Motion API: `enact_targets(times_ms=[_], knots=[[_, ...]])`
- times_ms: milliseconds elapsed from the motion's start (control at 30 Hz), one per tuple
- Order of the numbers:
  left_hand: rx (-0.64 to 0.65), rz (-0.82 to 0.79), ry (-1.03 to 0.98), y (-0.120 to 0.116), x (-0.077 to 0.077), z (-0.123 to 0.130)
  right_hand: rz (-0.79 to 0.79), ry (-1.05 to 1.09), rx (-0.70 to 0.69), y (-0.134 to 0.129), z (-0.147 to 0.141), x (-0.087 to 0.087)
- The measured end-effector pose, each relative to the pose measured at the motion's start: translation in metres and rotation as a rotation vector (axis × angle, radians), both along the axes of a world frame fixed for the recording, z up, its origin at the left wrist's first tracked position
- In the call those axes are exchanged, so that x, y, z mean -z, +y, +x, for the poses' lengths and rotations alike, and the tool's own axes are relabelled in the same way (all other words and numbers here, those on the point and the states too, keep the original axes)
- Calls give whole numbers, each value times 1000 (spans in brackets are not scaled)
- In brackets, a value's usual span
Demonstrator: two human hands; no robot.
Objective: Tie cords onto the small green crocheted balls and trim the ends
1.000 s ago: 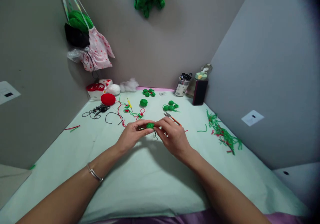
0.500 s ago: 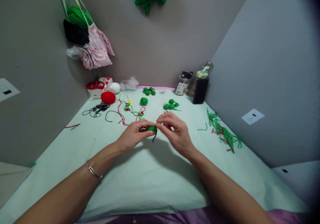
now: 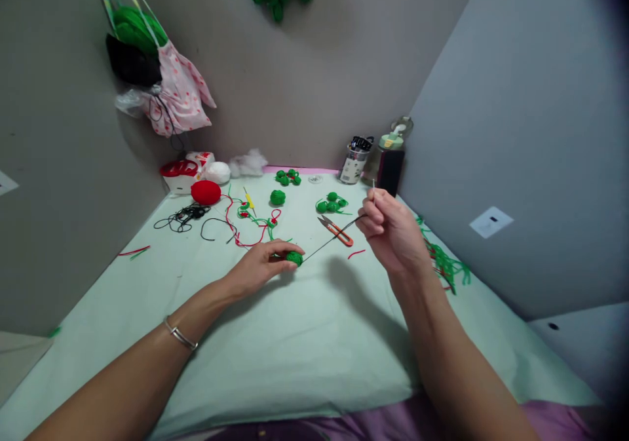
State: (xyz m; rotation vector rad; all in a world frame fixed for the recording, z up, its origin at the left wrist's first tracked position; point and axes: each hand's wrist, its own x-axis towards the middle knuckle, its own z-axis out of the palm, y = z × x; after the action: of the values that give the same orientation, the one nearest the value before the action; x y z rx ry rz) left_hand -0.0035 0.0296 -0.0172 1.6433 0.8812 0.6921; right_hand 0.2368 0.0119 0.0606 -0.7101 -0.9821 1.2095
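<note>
Between the thumb and fingers of my left hand [image 3: 263, 265] is a small green crocheted ball [image 3: 294, 258], held just above the table. A black yarn strand [image 3: 324, 243] runs taut from the ball up to my right hand [image 3: 386, 225], which is raised at the right. My right hand pinches a thin pale needle [image 3: 373, 189] whose tip sticks up above the fingers. Beneath the strand lie orange-handled thread snips [image 3: 339, 232]. A short red yarn scrap [image 3: 356, 253] is near them.
Several green balls [image 3: 332, 202] and a single green ball [image 3: 278, 197] lie farther back. Red yarn [image 3: 206, 192], black yarn [image 3: 181, 218] and a yellow crochet hook [image 3: 249, 200] are at left. A can of pens [image 3: 354, 162] and a phone [image 3: 392, 171] stand at back right, yarn scraps [image 3: 449, 264] at right.
My right hand has moved away from the ball, up and to the right, drawing the black strand out straight. The snips have come into view. My left hand still holds the ball.
</note>
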Motion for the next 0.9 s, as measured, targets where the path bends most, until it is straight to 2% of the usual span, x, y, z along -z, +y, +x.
enact_targets(times_ms=[67, 233, 300, 467, 567, 733, 900], knots=[[-9, -33, -32, 2, 2, -2, 8, -53, 20, 0, 3, -3], [-22, -96, -104, 6, 0, -7, 108, -248, 213, -3, 5, -1], [-41, -79, -90, 6, -3, -8, 139, -431, 198, -6, 0, 5], [-46, -37, -122, 5, -9, -8, 282, -1002, 60, -14, -25, 25], [-65, -29, -172, 5, -11, -8, 378, -1211, 97, -15, -35, 33], [-85, -36, -212, 4, -13, -8, 575, -1373, 284, -14, -38, 37], [-101, -5, -197, 4, -14, -9, 613, -1472, 288, -15, -37, 38]])
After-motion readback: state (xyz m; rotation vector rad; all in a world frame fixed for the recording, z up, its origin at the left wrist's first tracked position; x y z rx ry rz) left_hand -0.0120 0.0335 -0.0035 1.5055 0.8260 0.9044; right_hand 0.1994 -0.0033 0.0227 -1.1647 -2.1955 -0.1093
